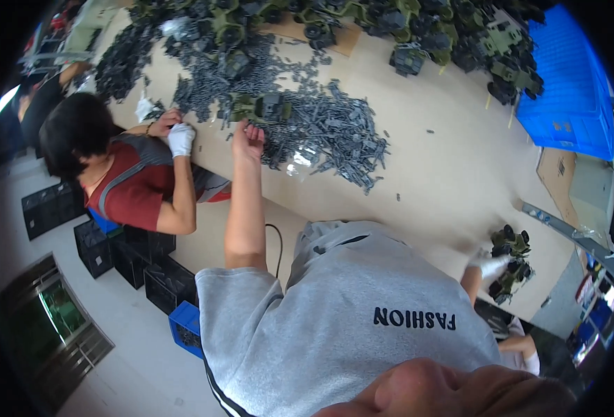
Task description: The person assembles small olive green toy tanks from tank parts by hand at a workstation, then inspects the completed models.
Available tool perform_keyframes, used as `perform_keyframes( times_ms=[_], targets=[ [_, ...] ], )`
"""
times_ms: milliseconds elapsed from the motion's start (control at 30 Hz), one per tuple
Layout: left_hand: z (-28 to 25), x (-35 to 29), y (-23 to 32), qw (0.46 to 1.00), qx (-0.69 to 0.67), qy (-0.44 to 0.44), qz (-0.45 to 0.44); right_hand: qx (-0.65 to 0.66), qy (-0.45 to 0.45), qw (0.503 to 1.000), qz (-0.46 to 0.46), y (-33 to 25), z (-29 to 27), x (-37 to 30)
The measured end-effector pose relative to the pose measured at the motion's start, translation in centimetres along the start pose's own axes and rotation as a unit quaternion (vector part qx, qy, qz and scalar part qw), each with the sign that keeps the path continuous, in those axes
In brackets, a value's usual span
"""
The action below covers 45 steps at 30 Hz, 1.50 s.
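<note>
My left hand (249, 141), bare, reaches over the table with its fingers curled. It is at the near side of a green and dark grey toy vehicle (257, 108). Whether it touches the vehicle, or what is between its fingers, I cannot make out. A pile of small dark grey plastic parts (335, 132) spreads beside this hand. Far to the right, my right hand (489, 265) wears a white glove and is smeared by motion. It is next to green toy vehicles with black wheels (510, 254) near the table edge; its fingers cannot be read.
Many green toy vehicles (411, 28) crowd the table's far side. A blue crate (564, 90) stands at the far right. On the left, a co-worker in a red top (130, 181) works at the table. Black crates (171, 281) and a blue bin (185, 326) sit on the floor.
</note>
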<state>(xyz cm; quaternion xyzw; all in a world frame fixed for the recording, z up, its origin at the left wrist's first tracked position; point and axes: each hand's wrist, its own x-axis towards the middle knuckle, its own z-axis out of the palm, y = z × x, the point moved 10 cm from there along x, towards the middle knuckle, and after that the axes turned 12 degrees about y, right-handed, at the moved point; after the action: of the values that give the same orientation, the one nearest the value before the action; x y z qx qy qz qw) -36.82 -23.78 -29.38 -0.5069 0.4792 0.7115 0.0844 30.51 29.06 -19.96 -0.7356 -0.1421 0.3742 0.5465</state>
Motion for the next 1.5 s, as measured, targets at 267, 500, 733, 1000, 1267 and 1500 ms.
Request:
perform_keyframes(
  times_ms=[267,500,733,1000,1267,1500],
  targets=[
    [3.5,4.1,-1.6,0.996,0.026,0.022,-0.087,-0.254,-0.647,0.552,-0.46,11.0,22.1,-38.6],
    [8.8,0.8,-1.7,0.997,0.061,-0.018,-0.033,-0.21,-0.704,0.109,-0.669,13.4,19.4,-46.3],
    [11.9,-6.9,-1.2,0.955,-0.179,-0.234,-0.03,-0.221,-0.652,0.386,-0.614,5.5,19.2,-43.5],
    [5.2,-30.4,-9.6,0.886,-0.021,-0.459,-0.057,-0.204,-0.657,0.707,0.162,0.8,14.0,-39.0],
    [2.4,-38.4,-11.1,0.849,0.132,-0.507,0.069,-0.168,-0.75,0.635,-0.082,-6.7,8.9,-42.2],
    [0.4,-41.2,-11.0,0.856,0.117,-0.498,0.079,-0.23,-0.732,0.638,-0.065,-6.7,6.4,-41.6]
  ],
)
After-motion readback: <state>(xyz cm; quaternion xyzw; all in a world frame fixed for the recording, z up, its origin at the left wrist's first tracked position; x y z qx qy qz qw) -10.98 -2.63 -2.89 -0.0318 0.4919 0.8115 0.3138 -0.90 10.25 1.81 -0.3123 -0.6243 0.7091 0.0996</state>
